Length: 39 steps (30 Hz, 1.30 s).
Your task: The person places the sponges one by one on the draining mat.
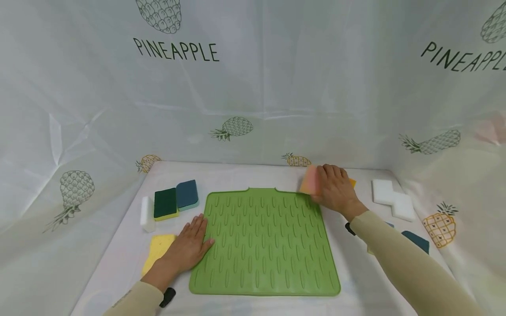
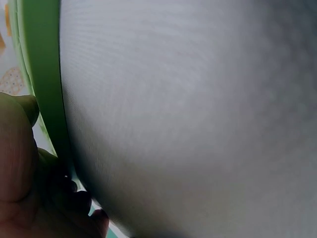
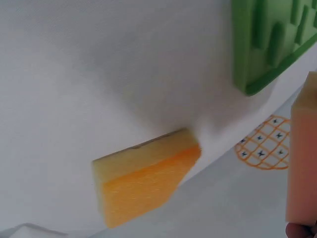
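A ribbed green mat [image 1: 265, 245] lies in the middle of the table in the head view. My left hand [image 1: 187, 248] rests along its left edge, fingers extended and thumb over the rim; the left wrist view shows the mat's green edge beside the fingers. At the mat's far right corner, my right hand [image 1: 336, 191] grips a pink and peach sponge [image 1: 311, 181]. That sponge's pink side [image 3: 303, 158] appears at the right of the right wrist view. An orange and yellow sponge [image 3: 146, 183] sits on the table near it, mostly hidden by the hand in the head view.
Left of the mat are a white block [image 1: 147, 215], a green and yellow sponge [image 1: 166, 204], a blue sponge [image 1: 187, 194] and a yellow sponge [image 1: 160, 250]. White blocks [image 1: 382, 192] and a dark blue sponge [image 1: 416, 241] lie right. A pineapple-print sheet [image 1: 237, 87] hangs behind.
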Each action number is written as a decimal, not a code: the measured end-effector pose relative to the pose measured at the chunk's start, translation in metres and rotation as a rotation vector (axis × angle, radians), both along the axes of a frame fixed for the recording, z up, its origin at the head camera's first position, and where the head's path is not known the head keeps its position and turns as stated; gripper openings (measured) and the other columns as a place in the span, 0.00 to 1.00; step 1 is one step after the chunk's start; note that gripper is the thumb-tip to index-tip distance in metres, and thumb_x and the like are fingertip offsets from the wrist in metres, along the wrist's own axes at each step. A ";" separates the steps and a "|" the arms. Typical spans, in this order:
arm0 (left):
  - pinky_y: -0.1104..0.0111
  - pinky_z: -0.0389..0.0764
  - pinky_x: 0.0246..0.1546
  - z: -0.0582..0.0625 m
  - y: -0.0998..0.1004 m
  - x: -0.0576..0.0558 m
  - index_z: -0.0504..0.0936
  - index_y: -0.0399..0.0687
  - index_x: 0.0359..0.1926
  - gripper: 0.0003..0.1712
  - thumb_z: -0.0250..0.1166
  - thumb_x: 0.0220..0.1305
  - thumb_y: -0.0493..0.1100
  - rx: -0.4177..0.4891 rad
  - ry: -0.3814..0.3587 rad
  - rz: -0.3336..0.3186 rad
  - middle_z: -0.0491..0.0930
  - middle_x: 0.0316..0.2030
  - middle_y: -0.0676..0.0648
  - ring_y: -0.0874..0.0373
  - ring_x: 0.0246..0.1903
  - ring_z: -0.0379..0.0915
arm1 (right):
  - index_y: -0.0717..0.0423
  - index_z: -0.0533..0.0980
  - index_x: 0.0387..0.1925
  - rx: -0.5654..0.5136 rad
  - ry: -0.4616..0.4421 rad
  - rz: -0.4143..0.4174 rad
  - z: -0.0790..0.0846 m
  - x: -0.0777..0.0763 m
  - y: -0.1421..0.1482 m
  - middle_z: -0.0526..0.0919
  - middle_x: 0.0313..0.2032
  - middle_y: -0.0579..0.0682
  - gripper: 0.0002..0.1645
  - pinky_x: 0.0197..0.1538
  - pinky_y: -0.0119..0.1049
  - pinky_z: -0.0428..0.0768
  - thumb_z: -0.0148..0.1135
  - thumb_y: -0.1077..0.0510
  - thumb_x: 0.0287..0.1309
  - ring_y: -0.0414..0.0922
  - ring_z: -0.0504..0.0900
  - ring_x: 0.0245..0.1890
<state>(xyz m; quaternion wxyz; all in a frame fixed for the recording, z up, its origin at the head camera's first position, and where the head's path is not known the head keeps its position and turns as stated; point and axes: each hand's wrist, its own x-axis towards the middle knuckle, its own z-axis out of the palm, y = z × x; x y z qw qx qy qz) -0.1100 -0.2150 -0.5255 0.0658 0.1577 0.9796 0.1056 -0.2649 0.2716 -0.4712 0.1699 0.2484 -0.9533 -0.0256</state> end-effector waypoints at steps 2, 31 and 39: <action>0.40 0.56 0.80 0.000 0.000 0.001 0.55 0.28 0.80 0.44 0.53 0.83 0.58 0.007 0.005 0.000 0.50 0.82 0.30 0.34 0.82 0.46 | 0.70 0.63 0.65 0.007 0.002 0.013 0.002 0.002 -0.006 0.71 0.60 0.70 0.57 0.66 0.64 0.71 0.76 0.33 0.52 0.68 0.69 0.62; 0.41 0.56 0.80 0.005 0.002 0.000 0.55 0.27 0.80 0.44 0.54 0.83 0.57 0.017 0.004 -0.012 0.50 0.82 0.30 0.34 0.82 0.46 | 0.67 0.65 0.72 0.073 0.100 0.229 -0.003 0.028 -0.117 0.74 0.64 0.64 0.62 0.69 0.57 0.74 0.74 0.27 0.52 0.60 0.74 0.63; 0.41 0.57 0.80 0.007 0.001 0.003 0.57 0.27 0.79 0.42 0.55 0.82 0.55 0.022 0.008 -0.009 0.52 0.81 0.29 0.33 0.81 0.47 | 0.65 0.65 0.72 0.055 -0.016 0.260 -0.003 0.033 -0.166 0.74 0.66 0.62 0.59 0.69 0.56 0.74 0.69 0.26 0.57 0.58 0.74 0.65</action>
